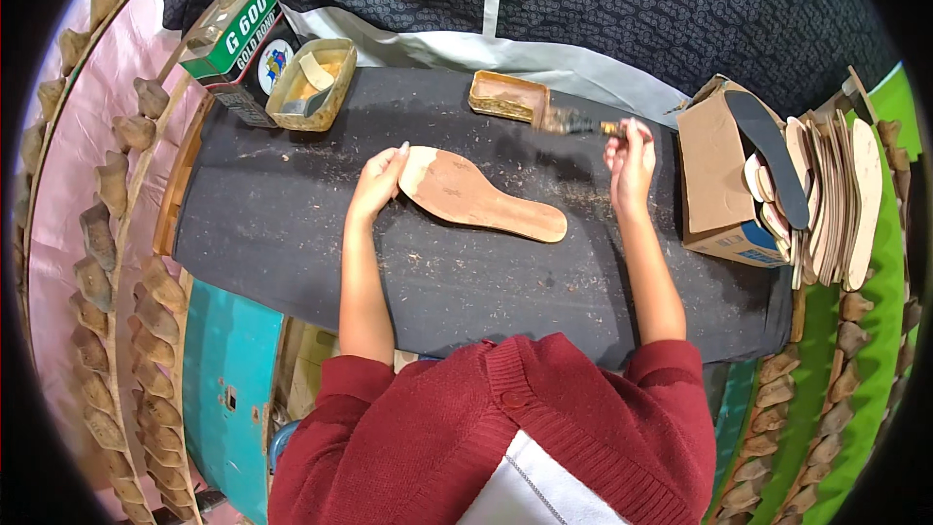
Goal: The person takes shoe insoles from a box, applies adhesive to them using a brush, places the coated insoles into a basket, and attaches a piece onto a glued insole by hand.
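The left hand [381,183] grips the wide end of a shoe-sole piece [481,202] at its left edge, fingers closed on the rim. The piece lies near the middle of the dark-covered table [282,238], its narrow end pointing right; a pale patch shows at the wide end, and the rest is brown. The right hand [630,160] is apart from it, fingers drawn together around the handle of a brush [583,124]. The brush is blurred, so whether its bristles touch the small open container [505,97] or merely pass in front of its right end is hard to tell.

That container sits beyond the sole piece, near the table's far edge. In the far left corner a green, white and black rectangular can [238,58] stands just beside a yellowish tub [335,97] with pale pieces inside. On the right, a cardboard box [714,170] blocks that side of the table, beyond the right hand; a dark sole [768,151] leans across it, with a stack of pale soles [831,199] alongside. Scraps litter the cover. Patterned black cloth [680,15] hangs behind the far edge, and racks of shoe lasts [95,282] flank both sides.
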Motion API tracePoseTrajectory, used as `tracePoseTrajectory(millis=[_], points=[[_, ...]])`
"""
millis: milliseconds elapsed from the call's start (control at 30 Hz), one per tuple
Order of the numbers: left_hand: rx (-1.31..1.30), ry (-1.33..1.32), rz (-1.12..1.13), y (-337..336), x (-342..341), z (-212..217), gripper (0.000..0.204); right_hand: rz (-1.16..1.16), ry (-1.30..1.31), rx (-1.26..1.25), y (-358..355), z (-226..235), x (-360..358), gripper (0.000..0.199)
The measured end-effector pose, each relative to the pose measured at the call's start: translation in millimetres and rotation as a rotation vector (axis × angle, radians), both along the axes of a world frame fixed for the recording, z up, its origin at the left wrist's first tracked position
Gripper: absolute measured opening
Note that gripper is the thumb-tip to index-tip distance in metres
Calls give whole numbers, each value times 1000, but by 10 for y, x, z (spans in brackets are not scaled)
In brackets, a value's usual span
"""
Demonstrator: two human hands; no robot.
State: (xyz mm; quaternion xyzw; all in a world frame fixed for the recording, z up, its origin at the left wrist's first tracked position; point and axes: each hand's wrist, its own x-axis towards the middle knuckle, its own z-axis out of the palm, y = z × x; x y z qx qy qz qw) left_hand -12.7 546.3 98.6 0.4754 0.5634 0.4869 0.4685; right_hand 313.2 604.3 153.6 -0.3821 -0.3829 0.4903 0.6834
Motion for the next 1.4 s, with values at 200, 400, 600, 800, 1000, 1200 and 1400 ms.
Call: tracePoseTrajectory(millis=[200, 400, 600, 800, 1000, 1200, 1400], points=[[84, -80, 81, 65, 75, -47, 27, 67, -34, -132, -648, -221, 292, 20], [98, -71, 138, 81, 102, -75, 26, 7, -77, -153, -995, -275, 169, 19], [210, -61, 220, 112, 148, -112, 24, 55, -243, -47, -1054, -259, 80, 15], [205, -73, 229, 115, 124, -104, 23, 61, -411, 128, -994, -382, 384, 9], [197, -70, 236, 108, 123, -85, 24, -120, -420, 126, -967, -376, 656, 8], [212, -88, 241, 115, 164, -86, 24, -152, -211, 1, -1006, -335, 430, 12], [228, -66, 234, 103, 150, -71, 24, 51, -244, 8, -1015, -448, 326, 11]])
